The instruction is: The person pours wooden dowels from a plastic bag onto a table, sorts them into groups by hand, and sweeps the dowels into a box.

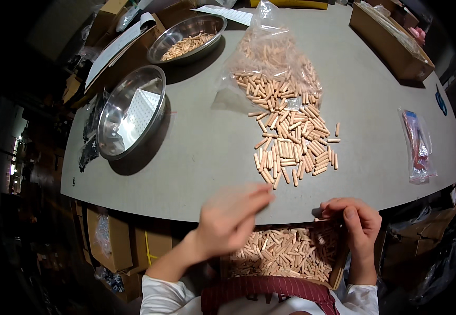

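Note:
Short wooden dowels (291,147) lie in a loose pile on the grey table, spilling from a clear plastic bag (270,58). My left hand (228,218) is blurred by motion at the table's front edge, its fingertips near the closest dowels; whether it holds any cannot be made out. To the right, my right hand (356,220) is at the same edge, its fingers curled in toward the thumb. Whatever may be inside that hand is hidden. Below both hands, a cardboard box (337,278) full of similar dowels sits between my body and the table.
A metal bowl (159,113) with a white perforated sheet inside stands at the left. Behind it, another metal bowl (215,26) holds dowels. On the right are a plastic packet (416,147) and a long cardboard box (390,47). More cartons (110,241) sit below the table.

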Tool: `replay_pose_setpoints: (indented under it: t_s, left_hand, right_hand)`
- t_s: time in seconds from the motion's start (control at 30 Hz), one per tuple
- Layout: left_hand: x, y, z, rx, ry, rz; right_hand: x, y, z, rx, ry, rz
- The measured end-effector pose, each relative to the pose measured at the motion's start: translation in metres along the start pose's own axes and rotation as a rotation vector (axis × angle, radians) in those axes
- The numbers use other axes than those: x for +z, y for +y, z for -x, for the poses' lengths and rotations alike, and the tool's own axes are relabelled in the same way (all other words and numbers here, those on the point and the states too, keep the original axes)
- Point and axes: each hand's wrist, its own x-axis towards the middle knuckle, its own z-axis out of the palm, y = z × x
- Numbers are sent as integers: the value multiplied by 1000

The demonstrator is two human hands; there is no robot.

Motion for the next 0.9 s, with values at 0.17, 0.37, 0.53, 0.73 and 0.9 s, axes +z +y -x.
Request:
replay_pose_setpoints:
  t_s: [0.17, 0.37, 0.53, 0.73, 0.9]
  left_hand:
    - [3, -22, -36, 17, 73, -263]
    - [5, -17, -36, -44, 63, -246]
    - [2, -14, -40, -167, 4, -137]
    - [-2, -19, -32, -291, 177, -35]
    - [5, -31, -29, -274, 100, -122]
  right_hand:
    - [-3, 11, -12, -77, 5, 20]
    - [-9, 17, -14, -186, -61, 122]
    - [-10, 13, -17, -95, -65, 33]
    - [-28, 18, -48, -259, 52, 307]
    - [-19, 18, -62, -366, -96, 702]
